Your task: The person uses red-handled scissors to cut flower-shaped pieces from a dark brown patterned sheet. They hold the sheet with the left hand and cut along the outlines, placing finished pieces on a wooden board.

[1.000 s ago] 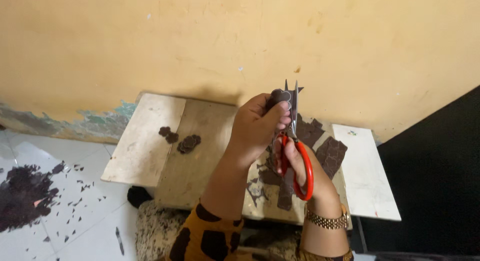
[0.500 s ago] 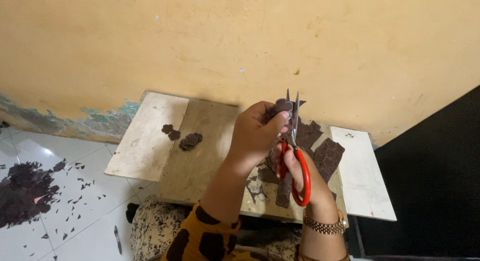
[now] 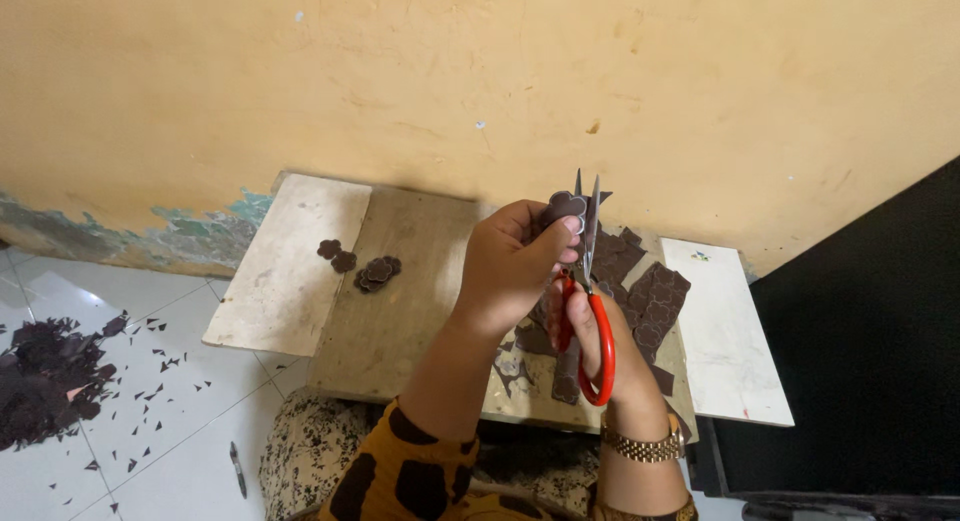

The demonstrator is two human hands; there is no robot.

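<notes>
— Above the wooden board (image 3: 400, 311), where did the dark flower-shaped cutout (image 3: 563, 208) sit?

— It was pinched between the fingers of the left hand (image 3: 515, 266), raised in front of the yellow wall (image 3: 480, 81). The right hand (image 3: 610, 346), just below, gripped the red-handled scissors (image 3: 590, 301), blades parted and pointing up on either side of the cutout's right edge.

— And the room around them?

— The board's left half lay mostly bare (only a small pile of finished flower cutouts (image 3: 370, 269) near its far edge). Dark brown sheets (image 3: 650, 296) with traced shapes lay under and right of the hands. Pale slabs (image 3: 285, 266) flanked the board on both sides.

— The floor?

— White tile (image 3: 160, 421), littered with dark scraps (image 3: 45, 376) heaped at the left. The wall's paint was peeling near its base.
</notes>
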